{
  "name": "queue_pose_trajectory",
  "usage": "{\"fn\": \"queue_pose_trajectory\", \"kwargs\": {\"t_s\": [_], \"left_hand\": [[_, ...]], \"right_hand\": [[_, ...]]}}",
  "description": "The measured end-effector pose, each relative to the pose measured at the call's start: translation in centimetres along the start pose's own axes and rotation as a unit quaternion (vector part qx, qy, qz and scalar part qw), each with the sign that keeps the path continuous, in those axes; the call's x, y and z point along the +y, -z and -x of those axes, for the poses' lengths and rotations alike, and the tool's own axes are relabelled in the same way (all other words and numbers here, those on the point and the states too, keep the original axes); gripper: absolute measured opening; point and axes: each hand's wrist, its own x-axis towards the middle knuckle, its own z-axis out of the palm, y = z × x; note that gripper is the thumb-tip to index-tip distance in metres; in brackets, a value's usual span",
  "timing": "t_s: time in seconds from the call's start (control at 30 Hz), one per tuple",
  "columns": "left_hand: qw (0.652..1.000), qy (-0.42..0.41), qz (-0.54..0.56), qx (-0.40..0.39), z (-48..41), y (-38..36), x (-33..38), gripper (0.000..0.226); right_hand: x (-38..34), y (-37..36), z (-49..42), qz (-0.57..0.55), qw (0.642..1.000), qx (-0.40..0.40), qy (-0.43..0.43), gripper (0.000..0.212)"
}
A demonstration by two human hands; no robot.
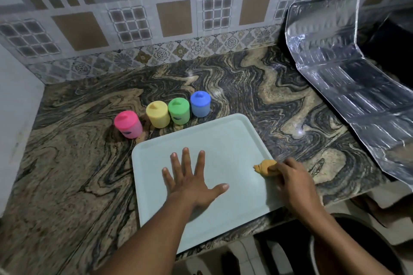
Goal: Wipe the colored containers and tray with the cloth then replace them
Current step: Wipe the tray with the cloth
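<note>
Both hands are on the tray. The left hand [192, 179] lies flat near the middle of the pale tray [223, 131], palm down, with all fingers straight and spread wide. I think it is placed so to press the tray against the marbled countertop [78, 163], so that the tray does not slide during the wiping. The right hand [292, 182] is at the right edge of the tray. Its fingers are curled round a small orange cloth [264, 167], which is bunched together and touches the tray just inside the rim.

Four containers stand upright on the countertop beyond the far left side of the tray, all with lids on. The pink container [128, 124] is the most to the left and a little apart. The yellow container [157, 114], the green container [179, 111] and the blue container [200, 106] make a close row, and the blue one is just beside the far edge of the tray. They are off the tray, probably so that the cloth can reach its whole surface.

The step in hand seems to be the wiping of the tray. Whether the containers are already wiped, I cannot tell. Putting them back on the tray is not yet done.

To the right of the tray, a crumpled foil sheet [348, 87] rises toward the tiled wall [156, 18].
</note>
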Motion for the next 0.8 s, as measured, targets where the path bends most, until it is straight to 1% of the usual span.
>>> {"fn": "queue_pose_trajectory", "kwargs": {"t_s": [0.1, 0.13, 0.2, 0.27, 0.37, 0.5, 0.53, 0.57, 0.6, 0.63, 0.67, 0.7, 0.73, 0.77, 0.8], "left_hand": [[1.0, -0.002, 0.005, -0.004, 0.1, 0.1, -0.1, 0.114], [1.0, -0.004, 0.005, -0.002, 0.3, 0.2, -0.1, 0.114], [1.0, -0.008, 0.008, -0.002, 0.5, 0.2, -0.1, 0.114], [1.0, -0.008, 0.01, 0.002, 0.5, 0.2, -0.1, 0.114], [1.0, -0.009, 0.008, 0.004, 0.4, 0.2, -0.2, 0.114], [1.0, -0.015, 0.016, 0.009, 0.4, 0.2, -0.3, 0.116], [1.0, -0.017, 0.018, 0.01, 0.4, 0.2, -0.3, 0.116], [1.0, -0.018, 0.019, 0.008, 0.5, 0.3, -0.3, 0.116], [1.0, -0.019, 0.022, 0.007, 0.5, 0.4, -0.3, 0.116], [0.999, -0.021, 0.024, 0.009, 0.7, 0.7, -0.3, 0.116], [0.999, -0.021, 0.031, 0.008, 0.7, 0.9, -0.3, 0.116], [0.999, -0.023, 0.044, 0.012, 0.8, 1.2, -0.2, 0.113], [0.997, -0.031, 0.066, 0.029, 1.1, 1.6, -0.1, 0.109], [0.993, -0.046, 0.094, 0.057, 1.4, 2.0, 0.1, 0.104], [0.985, -0.078, 0.119, 0.099, 1.9, 2.5, 0.2, 0.098]], "right_hand": [[-0.1, 2.3, 0.9, 0.002, 0.999, -0.032, -0.043, 0.018], [-0.2, 2.8, 0.3, 0.0, 0.997, -0.038, -0.059, 0.017], [-0.5, 3.5, -1.1, -0.021, 0.997, -0.012, -0.073, 0.018], [-0.9, 3.3, -1.5, -0.038, 0.997, 0.002, -0.064, 0.02], [-1.2, 2.2, 0.8, -0.013, 0.998, -0.029, -0.048, 0.021], [-0.4, 3.0, 4.2, 0.004, 0.994, -0.06, -0.094, 0.021], [-0.5, 3.7, 4.4, -0.033, 0.99, -0.069, -0.115, 0.019], [-0.7, 4.1, 4.2, -0.129, 0.978, -0.074, -0.144, 0.018], [-1.2, 4.5, 4.0, -0.259, 0.947, -0.072, -0.178, 0.019], [-1.9, 5.0, 3.8, -0.393, 0.891, -0.069, -0.215, 0.02], [-2.6, 5.2, 3.5, -0.499, 0.827, -0.072, -0.247, 0.017], [-3.3, 5.4, 3.2, -0.564, 0.779, -0.075, -0.263, 0.015], [-4.0, 5.4, 3.0, -0.601, 0.748, -0.08, -0.27, 0.014], [-4.6, 5.3, 2.7, -0.623, 0.728, -0.086, -0.273, 0.013], [-5.3, 5.3, 2.5, -0.633, 0.718, -0.091, -0.275, 0.013]]}}
